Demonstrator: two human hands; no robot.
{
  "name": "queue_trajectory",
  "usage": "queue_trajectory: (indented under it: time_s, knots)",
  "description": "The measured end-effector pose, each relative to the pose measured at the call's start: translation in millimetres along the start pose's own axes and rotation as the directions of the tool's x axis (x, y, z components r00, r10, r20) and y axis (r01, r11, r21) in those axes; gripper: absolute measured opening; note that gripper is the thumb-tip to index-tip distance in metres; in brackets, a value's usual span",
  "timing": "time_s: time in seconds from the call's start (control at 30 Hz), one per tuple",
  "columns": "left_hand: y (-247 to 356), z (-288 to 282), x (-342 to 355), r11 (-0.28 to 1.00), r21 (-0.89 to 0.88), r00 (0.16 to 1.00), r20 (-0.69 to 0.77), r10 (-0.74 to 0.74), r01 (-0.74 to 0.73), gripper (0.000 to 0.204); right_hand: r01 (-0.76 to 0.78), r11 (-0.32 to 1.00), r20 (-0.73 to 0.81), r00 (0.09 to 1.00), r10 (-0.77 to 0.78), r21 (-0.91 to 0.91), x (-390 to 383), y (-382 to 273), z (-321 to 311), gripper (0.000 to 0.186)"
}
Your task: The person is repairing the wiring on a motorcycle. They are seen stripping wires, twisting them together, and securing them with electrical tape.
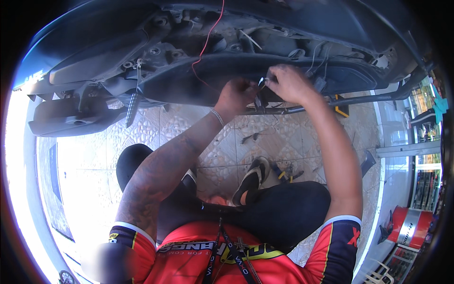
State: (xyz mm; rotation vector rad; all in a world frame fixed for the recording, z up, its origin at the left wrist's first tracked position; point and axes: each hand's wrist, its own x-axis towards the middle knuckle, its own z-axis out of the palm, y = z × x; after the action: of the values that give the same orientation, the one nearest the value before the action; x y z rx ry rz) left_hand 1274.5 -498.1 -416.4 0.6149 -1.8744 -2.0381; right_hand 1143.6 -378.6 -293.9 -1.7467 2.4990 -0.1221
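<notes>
In front of me is the dark side of a scooter (pixel 170 90), with frame and fittings exposed above its dark footboard panel. My left hand (pixel 235 97) is closed, its fingertips pinched on something dark and thin that looks like a wire. Close to its right, my right hand (pixel 289 85) pinches a short thin wire (pixel 263 85) with a pale end. The fingertips are a small gap apart, and the fingers partly hide what they hold. A red wire (pixel 206 43) hangs from above and runs down toward my left hand.
Thin pale wires (pixel 314 57) dangle right of my hands. A metal footrest bracket (pixel 133 106) hangs at the left. Tools with yellow-and-blue handles (pixel 284 175) lie on the tiled floor (pixel 217 150) by my shoe (pixel 255 177). A red cylinder (pixel 410 227) stands at the right.
</notes>
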Motion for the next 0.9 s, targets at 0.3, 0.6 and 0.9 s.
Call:
queue_trajectory:
  time_s: [0.3, 0.6, 0.9]
  knots:
    - [6.0, -23.3, 17.1, 0.984, -0.041, 0.983, -0.065, 0.171, -0.174, 0.027, -0.048, 0.999, -0.163, 0.985, 0.050, 0.018, 33.8, 2.7, -3.1, 0.032]
    - [-2.6, -35.7, 18.9, 0.880, 0.447, 0.978, -0.050, 0.204, -0.161, 0.035, -0.049, 0.999, -0.084, 0.995, 0.051, 0.017, 8.8, 3.3, 28.9, 0.034]
    - [-12.4, -34.8, 20.0, 0.903, 0.394, 0.984, 0.019, 0.176, -0.169, 0.031, -0.063, 0.977, 0.177, 0.979, 0.100, -0.203, -72.9, -59.0, -58.5, 0.053]
